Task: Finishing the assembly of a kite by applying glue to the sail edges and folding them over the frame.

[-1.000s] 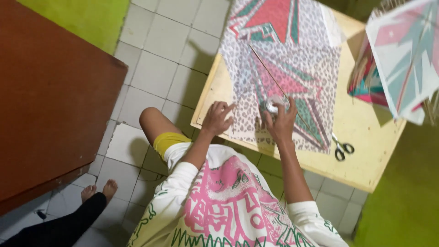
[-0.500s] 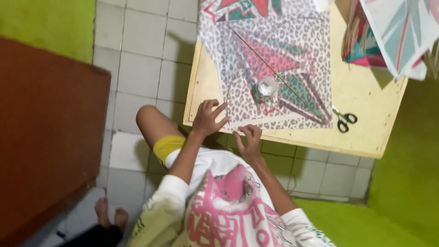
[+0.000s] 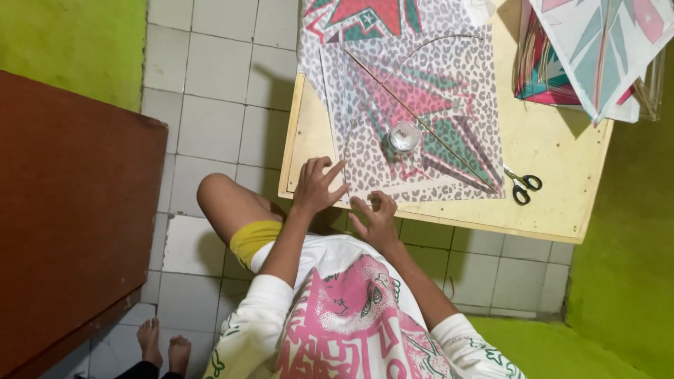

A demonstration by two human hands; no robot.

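Pressing the near edge of the leopard-print kite sheet (image 3: 414, 133) flat on the low wooden tabletop (image 3: 547, 161): left hand (image 3: 317, 187) spread open on its corner, right hand (image 3: 375, 216) open-fingered at the edge, neither clamping anything. Small round roll (image 3: 404, 135) weighs the crossed sticks mid-sheet. Scissors (image 3: 521, 185) lie just beside the sheet.

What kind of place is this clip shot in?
Probably a home kite-making corner: a low wooden board on a tiled floor carries patterned kite paper with thin sticks, scissors, and finished kites stacked beside.
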